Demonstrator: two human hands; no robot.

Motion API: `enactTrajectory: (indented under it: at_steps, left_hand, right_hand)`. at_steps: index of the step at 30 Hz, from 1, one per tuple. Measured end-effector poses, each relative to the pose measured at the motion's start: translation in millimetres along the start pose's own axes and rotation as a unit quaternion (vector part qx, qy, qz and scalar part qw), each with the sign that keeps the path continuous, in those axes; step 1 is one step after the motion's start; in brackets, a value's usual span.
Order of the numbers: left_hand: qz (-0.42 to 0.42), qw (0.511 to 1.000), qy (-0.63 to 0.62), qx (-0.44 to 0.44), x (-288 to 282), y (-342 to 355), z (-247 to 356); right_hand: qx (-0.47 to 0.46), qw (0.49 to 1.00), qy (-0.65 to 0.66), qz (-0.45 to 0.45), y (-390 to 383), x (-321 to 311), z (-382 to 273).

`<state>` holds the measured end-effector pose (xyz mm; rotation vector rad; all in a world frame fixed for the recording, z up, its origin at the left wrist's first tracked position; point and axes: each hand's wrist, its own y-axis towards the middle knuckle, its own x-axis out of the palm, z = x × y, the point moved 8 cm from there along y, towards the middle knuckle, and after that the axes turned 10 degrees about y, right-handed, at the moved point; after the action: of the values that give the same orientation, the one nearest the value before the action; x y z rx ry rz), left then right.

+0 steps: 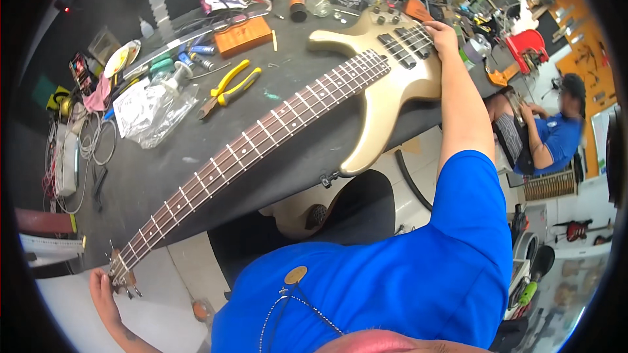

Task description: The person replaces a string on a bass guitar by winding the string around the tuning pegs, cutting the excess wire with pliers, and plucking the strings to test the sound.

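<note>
A gold electric bass guitar (376, 114) lies slantwise across the dark workbench, its neck (248, 147) running down to the lower left. At the headstock (120, 273), my left hand (101, 291) has its fingers closed on the edge near the tuning pegs. My right arm reaches to the far end of the body, where my right hand (445, 38) bends its fingers over the bridge end of the strings. The palm side of that hand is hidden. Two black pickups (402, 51) sit under the strings, and control knobs (379, 16) show near the body's far edge.
Yellow-handled pliers (229, 88), a wooden block (242, 36), a plastic bag (157, 114) and coiled cables (82, 140) lie beyond the neck. A red vise (525, 49) is at right. Another person (549, 127) in blue sits farther right. A black chair (353, 216) stands below the bench edge.
</note>
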<state>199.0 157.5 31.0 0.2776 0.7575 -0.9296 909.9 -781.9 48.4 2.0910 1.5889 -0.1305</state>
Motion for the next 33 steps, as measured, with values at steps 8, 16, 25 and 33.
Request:
enactTrajectory:
  at_steps: [8,16,25,33]
  left_hand:
    - [0.007,0.998,-0.051,-0.026,2,-2,8]
    - [0.040,0.996,0.080,-0.006,2,2,8]
    - [-0.004,1.000,-0.024,-0.016,-5,-10,16]
    - [0.113,0.990,-0.059,0.063,-9,-2,112]
  right_hand:
    - [0.049,0.998,0.019,-0.021,-4,13,1]
    - [-0.016,0.993,-0.097,-0.063,41,-20,39]
    - [-0.040,0.984,-0.174,-0.017,20,10,-5]
    - [-0.419,0.819,-0.095,-0.381,-201,271,-313]
